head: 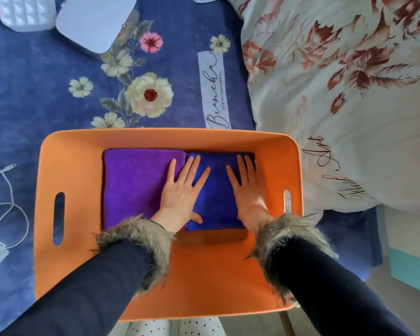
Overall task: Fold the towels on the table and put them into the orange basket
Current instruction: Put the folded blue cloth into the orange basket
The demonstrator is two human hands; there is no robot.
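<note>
- Two folded towels already lie side by side on the floor of the orange basket: a purple towel and a blue towel, their inner edges touching.
- The left hand lies flat with fingers spread, straddling the seam between the two, its thumb on the blue one; this grip is open and pinches nothing.
- The right hand is likewise flat and open, palm down on the blue towel, close to the basket wall on its outer side.
- Judging from both palms, the step in hand looks like pressing the blue towel down and squaring it against its neighbour (a finishing touch, not a fold).
- Progress seems far along: both visible towels are folded and inside the basket, whose near half, under the wrists, is bare.
- No loose towel shows beyond the fingertips on the floral blue cloth; only a white case and, off to the left hand's side, a white cable.
- Whether more towels remain out of view cannot be told; if none, only lifting the hands away is left.
</note>
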